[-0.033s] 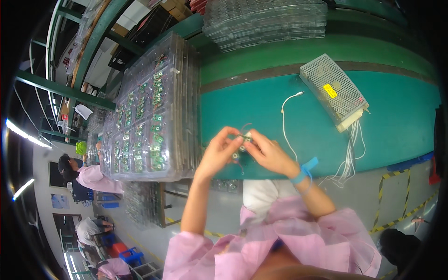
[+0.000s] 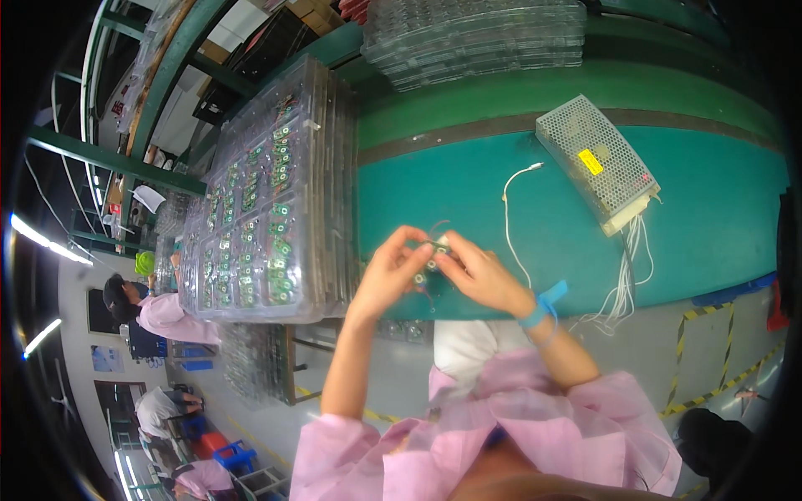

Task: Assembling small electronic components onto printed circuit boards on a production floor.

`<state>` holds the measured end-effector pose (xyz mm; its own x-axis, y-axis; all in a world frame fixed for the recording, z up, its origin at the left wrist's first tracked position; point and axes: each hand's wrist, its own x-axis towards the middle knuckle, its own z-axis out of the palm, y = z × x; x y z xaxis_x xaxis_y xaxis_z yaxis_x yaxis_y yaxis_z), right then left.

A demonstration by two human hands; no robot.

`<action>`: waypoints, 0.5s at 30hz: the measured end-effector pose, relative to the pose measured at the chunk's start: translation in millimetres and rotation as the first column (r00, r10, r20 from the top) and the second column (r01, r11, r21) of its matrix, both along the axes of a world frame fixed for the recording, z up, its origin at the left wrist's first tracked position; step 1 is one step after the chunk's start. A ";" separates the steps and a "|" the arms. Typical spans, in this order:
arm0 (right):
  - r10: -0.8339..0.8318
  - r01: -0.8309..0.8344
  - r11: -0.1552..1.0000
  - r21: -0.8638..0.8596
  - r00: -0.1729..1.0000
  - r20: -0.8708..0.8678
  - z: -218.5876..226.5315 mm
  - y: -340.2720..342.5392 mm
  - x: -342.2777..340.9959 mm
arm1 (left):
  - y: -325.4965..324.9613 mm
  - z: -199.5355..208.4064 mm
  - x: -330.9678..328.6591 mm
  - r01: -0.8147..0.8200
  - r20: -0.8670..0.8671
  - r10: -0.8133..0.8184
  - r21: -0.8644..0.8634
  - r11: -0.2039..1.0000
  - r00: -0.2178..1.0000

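Over the near part of the bench, my two hands meet around small circuit boards [image 2: 432, 265] with pale round parts and thin wires. My left hand [image 2: 391, 269] pinches them from the left, thumb and fingers closed. From the other side my right hand [image 2: 482, 273] grips the same pieces, its thumb against the index finger. My fingers cover much of the boards, so their exact number is hidden. One thin wire sticks up above the fingertips, and another hangs below. A blue wrist strap [image 2: 543, 309] circles my right wrist.
Left of my hands rises a stack of clear plastic trays [image 2: 334, 217] filled with green boards. A metal-mesh power supply [image 2: 597, 154] with white wires sits right on the green mat [image 2: 426, 188]; a white cable [image 2: 505, 209] lies nearer. More clear trays [image 2: 476, 37] are piled behind.
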<state>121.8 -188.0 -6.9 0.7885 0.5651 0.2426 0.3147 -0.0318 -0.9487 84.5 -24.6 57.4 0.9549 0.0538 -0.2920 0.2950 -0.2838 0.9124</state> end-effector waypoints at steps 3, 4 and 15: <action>0.094 -0.088 0.994 0.064 0.992 -0.087 2.3 -1.8 -1.4 | -4.6 9.5 -7.7 -0.035 -0.014 0.035 0.008 0.999 0.999; 0.159 -0.142 0.982 0.129 0.977 -0.141 5.1 -2.2 -2.2 | -5.3 14.0 -11.4 -0.040 -0.015 0.040 0.007 0.999 0.999; 0.300 -0.068 0.887 0.457 0.837 -0.457 3.7 -2.8 -0.5 | 75.1 138.6 36.4 -0.313 0.300 0.306 -0.025 0.949 0.903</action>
<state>121.3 -190.8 -3.1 0.7530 0.6527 0.0828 -0.2495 0.3997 -0.8820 120.9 50.5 196.0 0.9313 0.3641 0.0070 0.0883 -0.2445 0.9656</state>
